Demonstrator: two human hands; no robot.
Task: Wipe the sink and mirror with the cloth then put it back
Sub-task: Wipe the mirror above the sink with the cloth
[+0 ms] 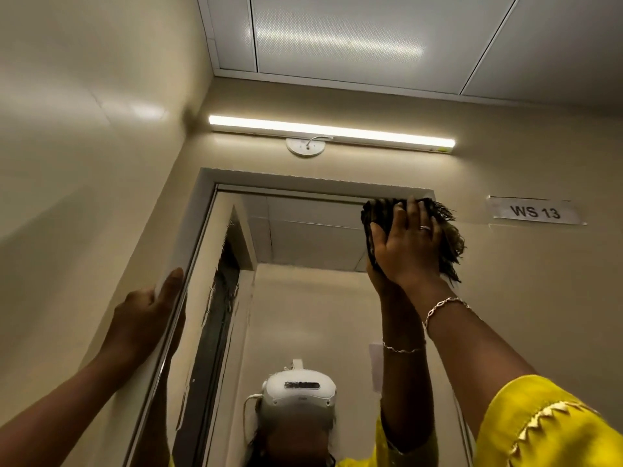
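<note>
A tall mirror (303, 298) in a pale frame fills the middle of the head view. My right hand (409, 244) presses a dark, frayed cloth (450, 244) flat against the mirror's top right corner, fingers spread over it. My left hand (145, 318) rests on the mirror's left frame edge with the thumb up, holding nothing. The glass reflects a person in yellow wearing a white headset, and both arms. The sink is out of view.
A lit tube lamp (332, 131) runs along the wall above the mirror. A paper label reading WS 13 (536, 211) is taped to the wall right of the frame. The side wall stands close on the left, ceiling panels above.
</note>
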